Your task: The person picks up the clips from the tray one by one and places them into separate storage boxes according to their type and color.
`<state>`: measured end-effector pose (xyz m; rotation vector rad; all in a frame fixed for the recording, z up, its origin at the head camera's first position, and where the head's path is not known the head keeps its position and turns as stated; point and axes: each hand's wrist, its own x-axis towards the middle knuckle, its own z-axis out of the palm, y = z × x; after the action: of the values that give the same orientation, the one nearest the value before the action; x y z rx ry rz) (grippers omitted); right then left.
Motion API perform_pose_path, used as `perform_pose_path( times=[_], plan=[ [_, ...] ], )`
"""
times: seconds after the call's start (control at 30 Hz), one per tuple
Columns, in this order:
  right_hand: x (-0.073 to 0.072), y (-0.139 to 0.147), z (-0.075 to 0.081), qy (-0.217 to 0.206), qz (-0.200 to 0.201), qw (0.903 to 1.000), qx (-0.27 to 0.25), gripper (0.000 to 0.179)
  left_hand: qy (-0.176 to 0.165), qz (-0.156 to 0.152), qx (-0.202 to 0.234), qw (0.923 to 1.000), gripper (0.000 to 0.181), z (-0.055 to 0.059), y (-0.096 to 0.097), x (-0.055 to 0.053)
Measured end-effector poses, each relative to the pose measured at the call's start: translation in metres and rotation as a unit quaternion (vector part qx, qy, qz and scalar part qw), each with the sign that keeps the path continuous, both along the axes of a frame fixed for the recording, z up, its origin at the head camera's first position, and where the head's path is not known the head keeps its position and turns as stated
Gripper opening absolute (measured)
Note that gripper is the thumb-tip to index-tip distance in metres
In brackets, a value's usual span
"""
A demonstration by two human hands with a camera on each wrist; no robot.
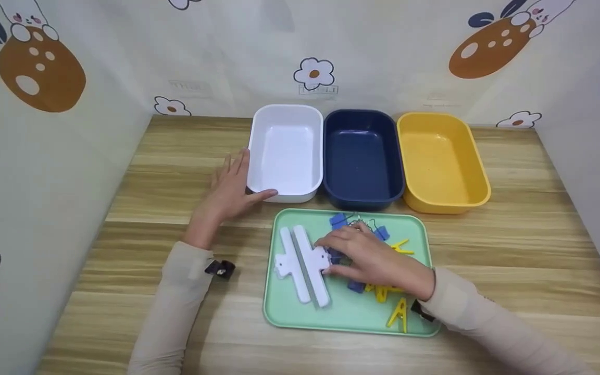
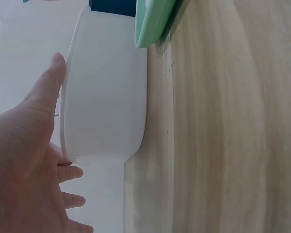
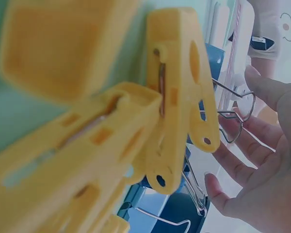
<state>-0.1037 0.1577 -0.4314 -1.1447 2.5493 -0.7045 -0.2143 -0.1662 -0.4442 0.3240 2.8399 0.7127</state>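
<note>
My left hand [image 1: 229, 190] rests at the near left corner of the white bin [image 1: 285, 198], its fingers straight along the side and its thumb on the front rim. In the left wrist view the thumb and fingers spread about the bin. My right hand [image 1: 370, 255] is over the green tray [image 1: 341, 323], thumb and index finger at either edge of the tab of a long white clip [image 1: 313, 271]; whether they pinch it I cannot tell. A second white clip [image 1: 294, 265] lies alongside. Blue binder clips [image 1: 338, 221] with wire handles and yellow clothespins [image 3: 174, 92] lie about the hand.
A navy bin [image 1: 365, 203] and a yellow bin [image 1: 446, 205] stand beside the white one in a row behind the tray. One yellow clothespin [image 1: 398, 315] lies near the tray's front right corner. A patterned cloth [image 1: 227, 62] hangs behind the wooden table [image 1: 159, 187].
</note>
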Motion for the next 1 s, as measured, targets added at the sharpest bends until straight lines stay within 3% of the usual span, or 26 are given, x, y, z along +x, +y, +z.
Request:
perform_pose_path(
  times=[0.17, 0.33, 0.77, 1.0],
  plan=[
    [-0.002, 0.001, 0.004, -0.002, -0.009, 0.9999, -0.011, 0.049, 0.006, 0.001, 0.018, 0.9998, 0.125, -0.002, 0.000, -0.001],
    [-0.005, 0.003, 0.006, 0.025, -0.012, 0.9994, -0.021, 0.048, 0.011, -0.003, 0.031, 0.9995, 0.127, -0.004, 0.000, 0.000],
    [-0.011, 0.007, 0.012, 0.038, -0.026, 0.9986, -0.027, 0.047, 0.039, 0.012, 0.006, 0.9992, 0.127, -0.006, 0.003, 0.005],
    [-0.015, 0.009, 0.015, 0.020, -0.039, 0.9986, -0.031, 0.050, 0.036, 0.013, 0.004, 0.9993, 0.126, -0.008, 0.003, 0.004]
  ],
)
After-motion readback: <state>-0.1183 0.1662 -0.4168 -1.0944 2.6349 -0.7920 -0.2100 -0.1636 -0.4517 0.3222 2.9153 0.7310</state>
